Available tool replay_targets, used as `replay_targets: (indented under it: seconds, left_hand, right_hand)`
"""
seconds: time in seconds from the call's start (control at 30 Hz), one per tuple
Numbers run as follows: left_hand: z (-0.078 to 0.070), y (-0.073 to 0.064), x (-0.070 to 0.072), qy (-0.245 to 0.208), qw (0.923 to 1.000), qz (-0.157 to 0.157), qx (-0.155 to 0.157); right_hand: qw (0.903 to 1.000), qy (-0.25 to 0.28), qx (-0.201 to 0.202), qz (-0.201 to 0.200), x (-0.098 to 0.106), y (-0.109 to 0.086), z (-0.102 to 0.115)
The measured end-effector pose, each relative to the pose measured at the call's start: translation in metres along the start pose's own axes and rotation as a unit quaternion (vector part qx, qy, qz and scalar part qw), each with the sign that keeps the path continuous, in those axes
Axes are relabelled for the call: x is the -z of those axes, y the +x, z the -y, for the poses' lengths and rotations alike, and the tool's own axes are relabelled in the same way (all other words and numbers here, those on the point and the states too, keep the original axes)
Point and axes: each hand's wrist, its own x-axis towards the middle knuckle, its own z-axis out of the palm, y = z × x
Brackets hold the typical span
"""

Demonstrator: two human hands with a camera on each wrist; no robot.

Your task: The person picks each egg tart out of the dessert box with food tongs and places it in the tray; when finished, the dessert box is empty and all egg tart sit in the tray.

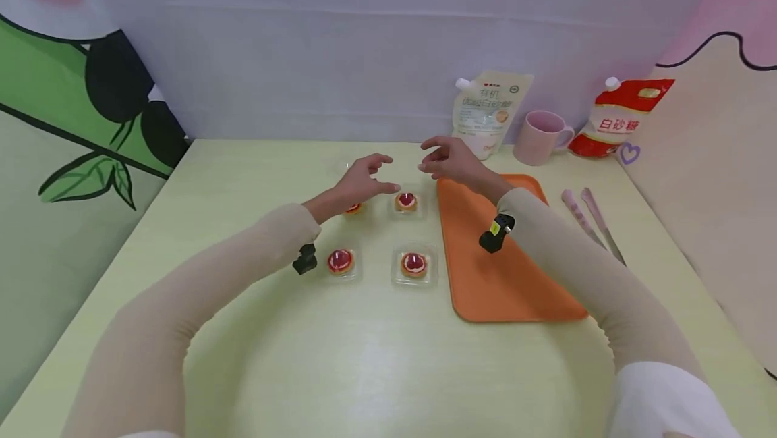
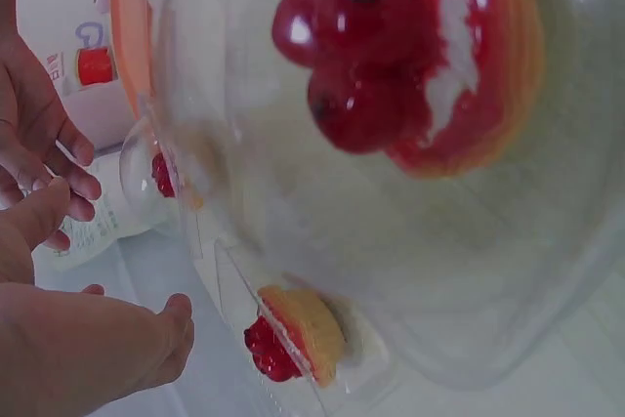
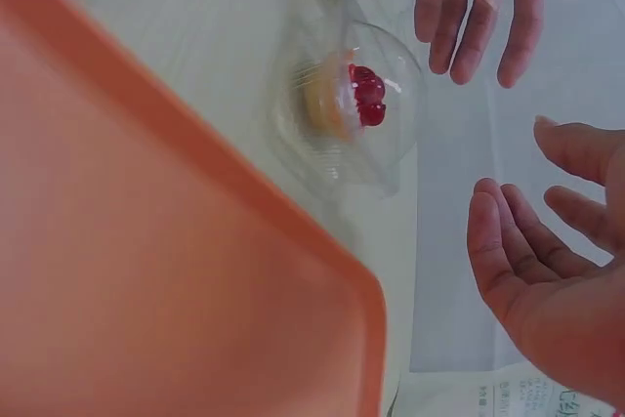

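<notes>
Left hand (image 1: 363, 183), loosely spread and empty, partly hides one boxed tart (image 1: 353, 209); a second tart (image 1: 406, 202) sits just beside its thumb, left of the empty, loosely curved right hand (image 1: 450, 160); two front tarts (image 1: 414, 264) lie on the table (image 1: 364, 364), nearer the person than both hands.

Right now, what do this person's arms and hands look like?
The left hand and right hand wear no gloves. Beige sleeves reach the wrists, with white fabric on the upper right arm. A small black device sits at each wrist; the right one shows a yellow mark.
</notes>
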Motion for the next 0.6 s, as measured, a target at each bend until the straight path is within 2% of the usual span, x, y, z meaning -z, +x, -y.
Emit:
replay_targets:
  seconds: [0.23,0.4,0.6]
  left_hand:
    - [-0.007,0.000,-0.019,0.036,0.9991,0.021,-0.012]
    - [-0.010,0.003,-0.026,0.059,0.9974,0.041,0.008]
    - [-0.010,0.006,-0.028,0.095,0.9923,0.074,0.030]
  right_hand:
    - [0.9996,-0.026,0.001,0.015,-0.003,-0.006,-0.011]
    - [0.9968,-0.070,0.006,0.037,-0.010,-0.008,-0.016]
    - [0.9912,-0.116,0.011,0.063,-0.019,-0.011,-0.021]
